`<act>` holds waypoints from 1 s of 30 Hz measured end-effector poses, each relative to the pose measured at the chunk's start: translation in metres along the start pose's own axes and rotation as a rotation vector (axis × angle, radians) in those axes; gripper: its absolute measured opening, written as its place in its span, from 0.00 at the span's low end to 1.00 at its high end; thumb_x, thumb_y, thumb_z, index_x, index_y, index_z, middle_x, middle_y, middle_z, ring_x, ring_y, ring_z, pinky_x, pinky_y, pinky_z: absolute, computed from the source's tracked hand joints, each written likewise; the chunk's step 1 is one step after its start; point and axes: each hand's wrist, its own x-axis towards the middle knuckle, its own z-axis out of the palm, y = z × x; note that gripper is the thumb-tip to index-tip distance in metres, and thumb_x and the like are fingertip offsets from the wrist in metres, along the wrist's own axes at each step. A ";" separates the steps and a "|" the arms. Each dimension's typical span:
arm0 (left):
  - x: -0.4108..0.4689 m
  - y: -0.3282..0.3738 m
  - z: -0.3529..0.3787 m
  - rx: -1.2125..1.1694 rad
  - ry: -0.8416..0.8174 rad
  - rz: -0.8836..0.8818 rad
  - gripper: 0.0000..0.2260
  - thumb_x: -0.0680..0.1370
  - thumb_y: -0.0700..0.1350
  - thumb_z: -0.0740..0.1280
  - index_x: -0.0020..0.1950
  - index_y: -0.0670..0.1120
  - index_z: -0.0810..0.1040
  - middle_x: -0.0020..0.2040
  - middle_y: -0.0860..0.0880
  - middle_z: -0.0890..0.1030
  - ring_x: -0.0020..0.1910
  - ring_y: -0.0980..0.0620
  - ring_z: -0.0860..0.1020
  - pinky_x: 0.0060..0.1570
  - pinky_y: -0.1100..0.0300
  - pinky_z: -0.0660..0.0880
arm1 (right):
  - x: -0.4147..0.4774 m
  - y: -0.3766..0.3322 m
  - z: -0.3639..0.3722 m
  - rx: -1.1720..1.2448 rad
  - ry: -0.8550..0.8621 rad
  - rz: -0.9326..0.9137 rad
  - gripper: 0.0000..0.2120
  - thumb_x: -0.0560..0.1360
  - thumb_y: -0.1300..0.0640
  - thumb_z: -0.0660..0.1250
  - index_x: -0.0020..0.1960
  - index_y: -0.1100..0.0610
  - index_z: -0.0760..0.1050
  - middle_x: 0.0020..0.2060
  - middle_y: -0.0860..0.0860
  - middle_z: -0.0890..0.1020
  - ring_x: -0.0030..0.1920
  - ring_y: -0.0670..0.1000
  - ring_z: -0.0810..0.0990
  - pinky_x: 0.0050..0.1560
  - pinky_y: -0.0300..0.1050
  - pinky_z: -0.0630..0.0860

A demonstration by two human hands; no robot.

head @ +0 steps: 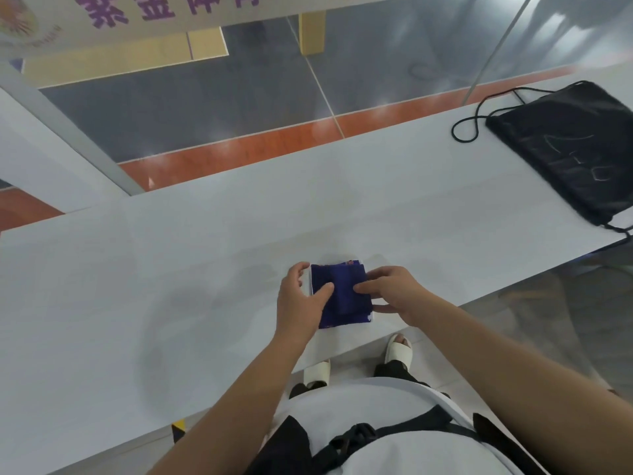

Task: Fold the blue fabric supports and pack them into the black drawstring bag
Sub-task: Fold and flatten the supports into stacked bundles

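A folded stack of blue fabric supports (344, 296) lies near the front edge of the white table (205, 269). My left hand (301, 299) grips the stack's left side, thumb on top and fingers curled round the far left corner. My right hand (394, 293) holds the right side, with fingertips on top and the thumb at the lower right edge. The black drawstring bag (568, 145) lies flat at the far right of the table, well away from both hands, its cord (469, 121) looping out to the left.
The table's front edge runs just below the stack, with my feet in white sandals (399, 347) under it. A glass partition and grey-and-orange floor lie beyond the table's far edge.
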 end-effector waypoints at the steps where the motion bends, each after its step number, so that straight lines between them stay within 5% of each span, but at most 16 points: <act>1: 0.001 0.001 0.000 -0.017 -0.037 -0.055 0.27 0.77 0.47 0.72 0.74 0.51 0.65 0.67 0.55 0.69 0.63 0.55 0.69 0.46 0.67 0.69 | 0.001 0.001 -0.001 0.005 0.001 0.006 0.17 0.71 0.65 0.76 0.58 0.61 0.77 0.52 0.57 0.85 0.47 0.53 0.85 0.41 0.46 0.82; 5: 0.008 0.000 0.004 -0.172 -0.217 -0.263 0.37 0.73 0.47 0.77 0.76 0.53 0.60 0.69 0.55 0.71 0.60 0.51 0.74 0.45 0.61 0.77 | 0.004 0.005 -0.004 0.054 -0.008 0.029 0.23 0.71 0.64 0.76 0.62 0.58 0.73 0.53 0.56 0.83 0.51 0.54 0.84 0.49 0.51 0.83; 12: 0.023 0.002 0.008 -0.115 -0.269 -0.269 0.35 0.72 0.44 0.78 0.74 0.52 0.64 0.63 0.54 0.73 0.59 0.49 0.75 0.48 0.58 0.79 | 0.011 0.018 -0.019 0.071 -0.092 0.074 0.36 0.69 0.55 0.79 0.72 0.56 0.67 0.61 0.54 0.79 0.62 0.56 0.77 0.63 0.61 0.76; 16: 0.031 0.004 0.012 -0.045 -0.295 -0.258 0.33 0.73 0.42 0.77 0.73 0.51 0.65 0.61 0.54 0.72 0.57 0.51 0.75 0.43 0.61 0.77 | 0.013 0.025 -0.017 0.125 -0.062 0.081 0.37 0.68 0.56 0.80 0.72 0.58 0.67 0.59 0.55 0.80 0.59 0.57 0.79 0.61 0.63 0.77; 20: 0.039 0.006 0.020 0.039 -0.384 -0.230 0.32 0.73 0.42 0.77 0.72 0.52 0.66 0.65 0.53 0.73 0.55 0.51 0.76 0.42 0.61 0.78 | 0.007 0.042 -0.017 0.199 0.003 0.103 0.24 0.69 0.56 0.79 0.61 0.56 0.73 0.56 0.53 0.79 0.58 0.55 0.77 0.63 0.62 0.75; 25: 0.038 0.010 0.040 0.150 -0.514 -0.191 0.34 0.72 0.44 0.78 0.74 0.54 0.65 0.65 0.54 0.72 0.59 0.49 0.76 0.49 0.55 0.81 | -0.002 0.074 -0.025 0.230 0.193 0.113 0.42 0.64 0.46 0.80 0.72 0.50 0.64 0.62 0.52 0.72 0.61 0.57 0.72 0.54 0.56 0.73; 30: 0.033 0.012 0.065 0.215 -0.591 -0.176 0.34 0.73 0.43 0.77 0.74 0.54 0.65 0.63 0.55 0.72 0.62 0.47 0.75 0.58 0.48 0.80 | -0.010 0.095 -0.028 0.449 0.245 0.109 0.38 0.68 0.52 0.79 0.70 0.50 0.61 0.60 0.53 0.74 0.56 0.55 0.76 0.55 0.58 0.76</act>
